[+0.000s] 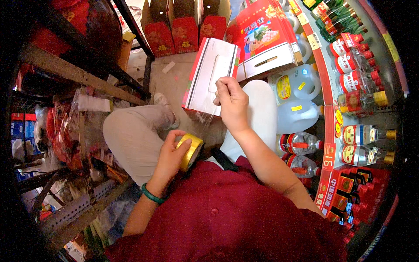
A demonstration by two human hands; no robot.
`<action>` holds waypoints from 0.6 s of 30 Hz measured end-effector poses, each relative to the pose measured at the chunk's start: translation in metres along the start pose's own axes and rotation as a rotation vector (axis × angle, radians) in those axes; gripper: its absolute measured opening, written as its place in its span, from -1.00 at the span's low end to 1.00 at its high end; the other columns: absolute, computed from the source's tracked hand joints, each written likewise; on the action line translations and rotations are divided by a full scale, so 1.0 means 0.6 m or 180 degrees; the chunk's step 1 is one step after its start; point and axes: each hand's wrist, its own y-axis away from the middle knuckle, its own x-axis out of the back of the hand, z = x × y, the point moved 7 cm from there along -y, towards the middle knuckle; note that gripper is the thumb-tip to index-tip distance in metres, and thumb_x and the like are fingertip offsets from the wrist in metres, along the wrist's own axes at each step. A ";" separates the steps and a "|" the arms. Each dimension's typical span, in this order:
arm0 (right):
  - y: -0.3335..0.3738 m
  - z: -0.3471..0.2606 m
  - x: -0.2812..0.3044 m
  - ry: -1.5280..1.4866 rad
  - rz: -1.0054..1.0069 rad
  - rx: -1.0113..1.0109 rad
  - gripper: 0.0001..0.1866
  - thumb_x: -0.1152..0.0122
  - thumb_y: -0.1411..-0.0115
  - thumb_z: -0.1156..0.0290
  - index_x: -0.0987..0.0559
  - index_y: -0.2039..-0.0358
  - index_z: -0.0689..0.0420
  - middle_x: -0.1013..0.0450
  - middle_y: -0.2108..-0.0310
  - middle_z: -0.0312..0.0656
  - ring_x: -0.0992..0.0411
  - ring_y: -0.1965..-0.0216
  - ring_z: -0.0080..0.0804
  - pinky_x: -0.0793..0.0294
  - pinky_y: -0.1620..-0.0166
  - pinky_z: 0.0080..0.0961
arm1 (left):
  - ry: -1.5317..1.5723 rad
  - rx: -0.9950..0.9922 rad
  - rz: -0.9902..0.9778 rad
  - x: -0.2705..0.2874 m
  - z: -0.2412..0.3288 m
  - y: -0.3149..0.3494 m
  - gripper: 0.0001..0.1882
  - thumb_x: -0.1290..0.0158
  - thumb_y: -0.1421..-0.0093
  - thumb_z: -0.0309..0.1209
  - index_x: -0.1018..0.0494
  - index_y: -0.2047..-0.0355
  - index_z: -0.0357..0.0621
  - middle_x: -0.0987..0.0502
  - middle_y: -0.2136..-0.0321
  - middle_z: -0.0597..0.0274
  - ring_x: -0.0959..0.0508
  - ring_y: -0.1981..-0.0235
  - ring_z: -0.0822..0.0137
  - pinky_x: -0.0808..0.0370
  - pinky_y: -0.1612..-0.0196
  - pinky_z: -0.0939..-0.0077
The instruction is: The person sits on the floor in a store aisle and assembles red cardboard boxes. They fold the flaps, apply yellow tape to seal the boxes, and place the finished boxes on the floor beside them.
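Observation:
A roll of yellow packing tape (pixel 190 151) sits in my left hand (pixel 169 153), thumb over its edge, close to my lap. My right hand (pixel 235 104) is closed, its curled fingers at the near right edge of a white and red cardboard box (pixel 208 72). What those fingers pinch, if anything, is too small to make out. The box stands between my knees with its white, slotted face turned up. Something clear and shiny, like a strip of film, shows below the box's near edge.
Several open red cartons (pixel 185 35) stand ahead, beside a printed red box (pixel 262 30). Large clear jugs (pixel 298 114) sit by my right knee. Bottle shelves (pixel 321 65) run along the right. A metal rack (pixel 83 70) with bagged goods borders the left.

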 end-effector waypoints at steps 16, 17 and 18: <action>-0.117 -0.068 0.057 0.0974 0.1066 0.1518 -0.87 -0.06 -0.19 0.41 -0.48 0.39 0.22 -0.34 0.61 -0.35 -0.21 0.59 -0.73 -0.26 0.49 -0.71 | -0.0433 -0.0157 0.0232 -0.020 0.006 -0.034 -0.65 -0.03 -0.16 -0.40 -0.19 0.10 -0.16 -0.50 0.47 0.20 -0.47 0.50 0.49 -0.41 0.47 0.60; -0.130 -0.076 0.059 0.0991 0.1020 0.1419 -0.87 -0.05 -0.19 0.43 -0.47 0.39 0.22 -0.35 0.61 -0.29 -0.26 0.58 -0.63 -0.29 0.47 -0.63 | -0.0545 -0.0168 0.0235 -0.014 -0.009 -0.039 -0.65 -0.02 -0.17 -0.40 -0.18 0.09 -0.15 -0.50 0.46 0.20 -0.47 0.50 0.49 -0.41 0.46 0.61; -0.143 -0.084 0.061 0.1007 0.0972 0.1318 -0.88 -0.04 -0.18 0.44 -0.47 0.40 0.22 -0.37 0.61 -0.24 -0.31 0.56 -0.54 -0.31 0.45 -0.56 | -0.0656 -0.0178 0.0240 -0.005 -0.023 -0.042 -0.65 -0.02 -0.18 -0.40 -0.18 0.08 -0.15 -0.50 0.45 0.21 -0.47 0.50 0.50 -0.41 0.46 0.61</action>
